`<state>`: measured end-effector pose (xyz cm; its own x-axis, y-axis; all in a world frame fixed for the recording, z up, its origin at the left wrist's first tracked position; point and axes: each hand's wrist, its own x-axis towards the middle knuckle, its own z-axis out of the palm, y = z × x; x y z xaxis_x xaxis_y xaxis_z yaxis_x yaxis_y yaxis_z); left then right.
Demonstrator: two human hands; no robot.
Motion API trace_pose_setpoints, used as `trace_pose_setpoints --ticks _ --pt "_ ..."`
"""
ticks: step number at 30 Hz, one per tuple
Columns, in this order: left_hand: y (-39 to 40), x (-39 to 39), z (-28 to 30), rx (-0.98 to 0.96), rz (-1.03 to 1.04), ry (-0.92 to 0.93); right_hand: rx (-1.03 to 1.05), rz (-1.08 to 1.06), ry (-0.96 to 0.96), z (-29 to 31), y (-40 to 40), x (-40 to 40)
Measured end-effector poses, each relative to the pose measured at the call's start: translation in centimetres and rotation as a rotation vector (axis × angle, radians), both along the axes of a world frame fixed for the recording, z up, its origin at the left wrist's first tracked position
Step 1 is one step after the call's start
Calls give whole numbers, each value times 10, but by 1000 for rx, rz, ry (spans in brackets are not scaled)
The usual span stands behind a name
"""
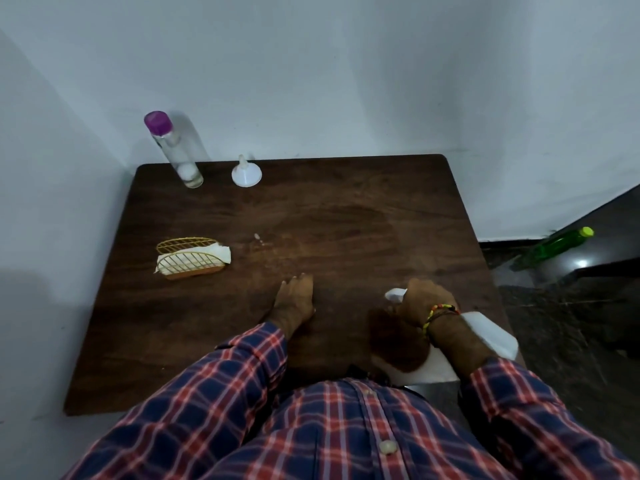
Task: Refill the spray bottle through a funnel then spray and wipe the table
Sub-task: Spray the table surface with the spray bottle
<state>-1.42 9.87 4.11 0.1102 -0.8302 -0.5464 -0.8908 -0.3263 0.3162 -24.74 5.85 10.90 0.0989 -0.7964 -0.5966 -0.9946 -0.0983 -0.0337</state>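
On the dark wooden worktop [346, 209], my left hand [294, 299] lies flat beside my right hand [422, 301], which grips the spray bottle [485, 336] (lying sideways), well nearer me than the funnel [246, 173].

No readable text, labels, brand names, numbers or signs appear anywhere in this view. The clear bottle [175, 150] with a purple cap at the far left of the table carries no legible label, and the green bottle [554, 249] on the floor at right is too blurred to read.
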Motion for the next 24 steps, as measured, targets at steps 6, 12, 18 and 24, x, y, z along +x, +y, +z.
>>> trace_pose_setpoints --ticks 6,12,18,24 --pt "-13 -20 -2 38 -107 11 5 0 -3 -9 4 -22" --pt "-24 -26 -4 45 -172 -17 -151 39 -212 -8 -5 -1" --pt "-35 -16 -5 44 -162 -46 -278 -231 -449 -4 -18 33" --pt "-52 -14 -10 168 -123 -49 -340 -366 -807 -3 -32 16"
